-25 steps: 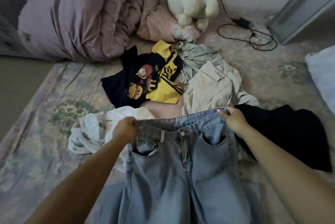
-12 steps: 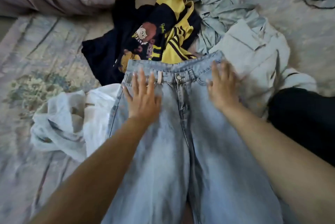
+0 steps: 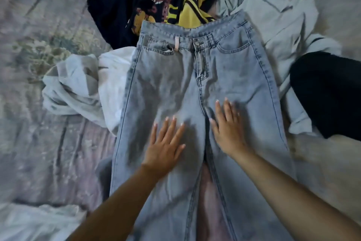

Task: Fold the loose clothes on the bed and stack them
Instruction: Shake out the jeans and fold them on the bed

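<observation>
Jeans (image 3: pixel 197 76) lie front-up and flat on the bed (image 3: pixel 45 149), with the left hand (image 3: pixel 165 148) and right hand (image 3: pixel 228 129) pressing on the thighs, fingers straight and spread (nothing gripped). Beyond the waistband sit a black-and-yellow top (image 3: pixel 156 0), a white garment (image 3: pixel 78 86) left, a pale shirt (image 3: pixel 283 16) right.

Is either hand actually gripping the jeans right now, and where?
Neither. Left hand and right hand lie flat, fingers straight, on the jeans.

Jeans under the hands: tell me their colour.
Light, faded blue denim jeans; shown in the head view.
</observation>
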`<state>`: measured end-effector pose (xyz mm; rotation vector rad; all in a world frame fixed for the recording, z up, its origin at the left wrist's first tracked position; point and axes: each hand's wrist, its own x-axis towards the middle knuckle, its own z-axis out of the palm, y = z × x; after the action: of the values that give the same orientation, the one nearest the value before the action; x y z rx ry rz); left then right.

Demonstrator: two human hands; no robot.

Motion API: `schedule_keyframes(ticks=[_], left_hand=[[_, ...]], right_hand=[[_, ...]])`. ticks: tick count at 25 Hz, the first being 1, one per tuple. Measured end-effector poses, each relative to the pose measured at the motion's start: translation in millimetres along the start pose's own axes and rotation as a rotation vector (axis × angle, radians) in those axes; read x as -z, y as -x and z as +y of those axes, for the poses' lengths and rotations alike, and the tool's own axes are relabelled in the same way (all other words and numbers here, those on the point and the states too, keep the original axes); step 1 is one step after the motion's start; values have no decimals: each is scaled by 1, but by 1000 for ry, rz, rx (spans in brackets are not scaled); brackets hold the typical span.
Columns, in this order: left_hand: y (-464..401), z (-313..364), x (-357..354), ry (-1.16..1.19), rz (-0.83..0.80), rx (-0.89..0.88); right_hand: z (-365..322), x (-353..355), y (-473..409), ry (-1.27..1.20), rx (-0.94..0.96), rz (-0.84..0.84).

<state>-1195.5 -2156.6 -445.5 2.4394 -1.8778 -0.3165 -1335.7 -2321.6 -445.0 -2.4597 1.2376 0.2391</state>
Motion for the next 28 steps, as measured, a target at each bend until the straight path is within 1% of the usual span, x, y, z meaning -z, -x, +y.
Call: schedule_keyframes(ticks=[2,4,7,9,11,12,13,14,15,16,17,18,19,20,21,22,23,24,25,26,28], left_hand=[[94,11,-9,38,-74,-72],[162,13,-19,45,-95,-93],[238,19,-27,64,-100,18],[273,22,-28,113,-62,127],[295,22,-23,161,-11,225],[298,19,-21,174,3,257],[303,15,-17,201,21,291],[304,8,-15,252,55,345],[301,1,-13,369,70,417],[299,-9,-11,509,63,493],[294,-18,-9,660,22,536],[290,-26,-8,782,-26,558],[287,-30,-9,822,-67,584],[285,-31,-9,815,-81,605],[285,-29,-9,789,-73,623],[288,-26,-7,752,-67,634],[295,-22,-5,716,-55,634],[304,-16,-2,694,-20,630],[313,-12,2,699,40,611],[319,-10,8,687,120,569],[326,-12,23,565,291,414]], right_hand=[[-22,-28,92,-154,-86,-108],[-39,-58,172,-309,-184,-208],[-69,-94,252,-694,-365,-260],[-83,-109,279,-976,-523,-207],[-89,-117,294,-1111,-591,-177],[-90,-117,299,-1088,-558,-189],[-91,-116,307,-1009,-489,-189],[-91,-113,312,-920,-409,-153],[-92,-108,314,-863,-330,-84],[-93,-101,314,-861,-269,-21],[-95,-94,312,-911,-229,-2],[-96,-87,308,-994,-208,-40],[-95,-81,304,-1068,-209,-124],[-94,-76,301,-1101,-218,-238],[-92,-74,300,-1078,-224,-361],[-91,-72,301,-1015,-224,-446],[-89,-70,303,-939,-211,-481],[-89,-67,307,-865,-183,-460],[-90,-62,310,-823,-143,-400],[-92,-56,313,-824,-96,-339],[-98,-40,320,-871,-24,-291]])
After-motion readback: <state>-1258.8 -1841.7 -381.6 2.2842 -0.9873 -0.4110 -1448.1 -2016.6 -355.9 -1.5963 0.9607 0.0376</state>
